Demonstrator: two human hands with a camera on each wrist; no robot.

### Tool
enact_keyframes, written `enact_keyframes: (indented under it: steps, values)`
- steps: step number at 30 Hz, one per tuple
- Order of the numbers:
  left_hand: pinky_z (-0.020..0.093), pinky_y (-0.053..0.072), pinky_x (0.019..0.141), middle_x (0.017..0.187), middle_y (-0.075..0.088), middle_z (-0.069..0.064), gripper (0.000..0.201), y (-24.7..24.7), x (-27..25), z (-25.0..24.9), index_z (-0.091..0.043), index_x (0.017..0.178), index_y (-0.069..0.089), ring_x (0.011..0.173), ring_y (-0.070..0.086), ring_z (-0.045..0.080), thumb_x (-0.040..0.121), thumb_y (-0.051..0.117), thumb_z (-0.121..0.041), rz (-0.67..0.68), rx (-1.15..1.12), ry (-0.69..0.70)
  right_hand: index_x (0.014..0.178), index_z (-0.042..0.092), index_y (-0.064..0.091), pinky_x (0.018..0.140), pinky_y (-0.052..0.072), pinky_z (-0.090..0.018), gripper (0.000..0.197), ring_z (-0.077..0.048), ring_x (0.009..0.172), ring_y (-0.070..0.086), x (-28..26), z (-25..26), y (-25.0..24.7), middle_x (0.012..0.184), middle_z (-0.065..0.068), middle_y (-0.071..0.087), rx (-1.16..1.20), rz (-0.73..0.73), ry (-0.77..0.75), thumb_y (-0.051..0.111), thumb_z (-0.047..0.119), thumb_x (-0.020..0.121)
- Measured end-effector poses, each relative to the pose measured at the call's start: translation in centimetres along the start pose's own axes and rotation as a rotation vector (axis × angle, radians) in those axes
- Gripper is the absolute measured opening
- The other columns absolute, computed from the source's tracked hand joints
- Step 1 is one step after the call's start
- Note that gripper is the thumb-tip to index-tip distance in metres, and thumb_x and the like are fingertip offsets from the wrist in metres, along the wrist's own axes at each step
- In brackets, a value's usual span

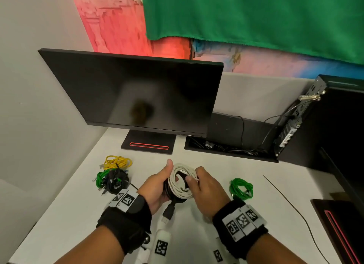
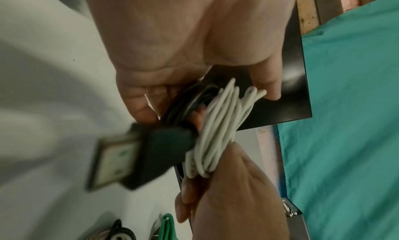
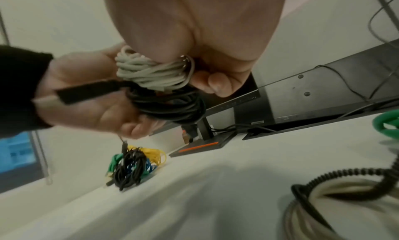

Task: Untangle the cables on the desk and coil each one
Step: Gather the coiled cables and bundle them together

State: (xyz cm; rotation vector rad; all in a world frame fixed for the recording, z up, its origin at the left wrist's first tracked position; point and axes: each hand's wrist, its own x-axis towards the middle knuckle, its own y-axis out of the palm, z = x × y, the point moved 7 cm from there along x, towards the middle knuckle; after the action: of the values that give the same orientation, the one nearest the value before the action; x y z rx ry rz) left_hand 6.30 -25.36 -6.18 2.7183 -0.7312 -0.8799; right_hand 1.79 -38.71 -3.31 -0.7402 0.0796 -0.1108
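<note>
A white cable coil (image 1: 182, 182) (image 2: 218, 129) (image 3: 149, 73) lies against a black cable coil (image 1: 171, 192) (image 2: 190, 102) (image 3: 172, 107), both held above the desk. My left hand (image 1: 157, 187) (image 3: 86, 90) grips the two coils from the left, thumb up over the top. My right hand (image 1: 204, 187) (image 2: 226, 184) pinches the white coil from the right. The black cable's plug (image 1: 169, 210) (image 2: 138, 155) hangs below the coils. A green coiled cable (image 1: 241, 188) (image 3: 388, 124) lies on the desk to the right.
A tangle of yellow, green and black cables (image 1: 114, 175) (image 3: 134, 165) lies at the left of the white desk (image 1: 216, 234). A dark monitor (image 1: 137, 94) stands behind, a cable tray (image 1: 230, 147) and a black computer case (image 1: 303, 114) at the right. A thin wire (image 1: 291, 206) crosses the desk's right side.
</note>
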Motion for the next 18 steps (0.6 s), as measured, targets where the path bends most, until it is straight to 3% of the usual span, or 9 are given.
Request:
enact_keyframes:
  steps: [2, 4, 6, 8, 10, 13, 16, 18]
  values:
    - [0.036, 0.055, 0.076, 0.093, 0.073, 0.006, 0.053, -0.3, -0.4, 0.1, -0.017, 0.099, 0.077, 0.088, 0.071, 0.02, 0.071, 0.069, -0.062, -0.015, 0.028, 0.025, 0.09, 0.024, 0.038, 0.065, 0.04, -0.031, 0.026, -0.017, 0.077, 0.053, -0.1, -0.2, 1.2, 0.09, 0.003, 0.054, -0.076, -0.002, -0.006, 0.036, 0.047, 0.102]
    - [0.035, 0.055, 0.072, 0.086, 0.071, 0.009, 0.042, -0.8, -0.6, 0.3, -0.018, 0.092, 0.077, 0.081, 0.07, 0.019, 0.067, 0.079, -0.051, -0.034, 0.07, 0.065, 0.089, 0.026, 0.035, 0.061, 0.036, -0.029, 0.025, -0.016, 0.072, 0.051, -0.2, -0.7, 2.1, 0.086, 0.005, 0.049, -0.121, -0.012, 0.011, 0.034, 0.048, 0.102]
    - [0.035, 0.055, 0.074, 0.09, 0.073, 0.009, 0.032, -0.6, -0.8, 0.3, -0.017, 0.093, 0.075, 0.083, 0.07, 0.019, 0.069, 0.077, -0.039, -0.013, 0.172, 0.085, 0.086, 0.029, 0.032, 0.052, 0.03, -0.024, 0.025, -0.01, 0.064, 0.046, -0.2, -1.3, 2.5, 0.08, 0.009, 0.044, -0.158, -0.038, 0.047, 0.032, 0.049, 0.101]
    - [0.033, 0.056, 0.069, 0.082, 0.073, 0.012, 0.023, -0.2, -0.9, 0.0, -0.013, 0.086, 0.074, 0.077, 0.07, 0.021, 0.069, 0.07, -0.028, -0.021, 0.248, 0.101, 0.084, 0.029, 0.03, 0.05, 0.027, -0.022, 0.027, -0.006, 0.06, 0.044, -0.2, -1.6, 2.8, 0.076, 0.011, 0.042, -0.174, -0.036, 0.083, 0.031, 0.049, 0.101]
    - [0.035, 0.057, 0.065, 0.072, 0.07, 0.017, 0.014, -0.4, -1.0, -0.2, -0.011, 0.073, 0.072, 0.067, 0.067, 0.025, 0.071, 0.062, -0.02, -0.09, 0.259, 0.112, 0.087, 0.025, 0.034, 0.056, 0.035, -0.03, 0.028, -0.015, 0.065, 0.048, -0.2, -1.6, 3.2, 0.08, 0.006, 0.048, -0.154, -0.003, 0.076, 0.031, 0.048, 0.103]
    - [0.032, 0.052, 0.061, 0.064, 0.064, 0.015, 0.022, -1.0, -0.8, 0.3, -0.01, 0.066, 0.069, 0.061, 0.061, 0.024, 0.084, 0.057, -0.009, -0.152, 0.213, 0.112, 0.09, 0.022, 0.038, 0.07, 0.044, -0.037, 0.029, -0.02, 0.077, 0.053, -0.3, -1.3, 3.7, 0.084, 0.002, 0.055, -0.043, 0.103, 0.048, 0.034, 0.046, 0.104]
    - [0.031, 0.049, 0.061, 0.062, 0.061, 0.01, 0.014, -2.2, -0.8, 0.9, -0.007, 0.074, 0.065, 0.059, 0.058, 0.022, 0.086, 0.058, -0.009, -0.221, 0.164, 0.11, 0.084, 0.032, 0.041, 0.067, 0.042, -0.032, 0.034, -0.011, 0.074, 0.052, -0.4, -2.9, 3.4, 0.083, 0.01, 0.054, 0.054, 0.234, 0.109, 0.035, 0.064, 0.095]
    - [0.033, 0.049, 0.064, 0.063, 0.063, 0.01, 0.011, -3.2, -0.7, 0.6, -0.006, 0.074, 0.066, 0.06, 0.058, 0.021, 0.078, 0.063, -0.015, -0.281, 0.184, 0.125, 0.093, 0.034, 0.049, 0.07, 0.041, -0.029, 0.037, -0.011, 0.083, 0.056, -0.7, -5.5, 2.5, 0.097, 0.009, 0.056, -0.109, 0.224, 0.161, 0.037, 0.069, 0.09]
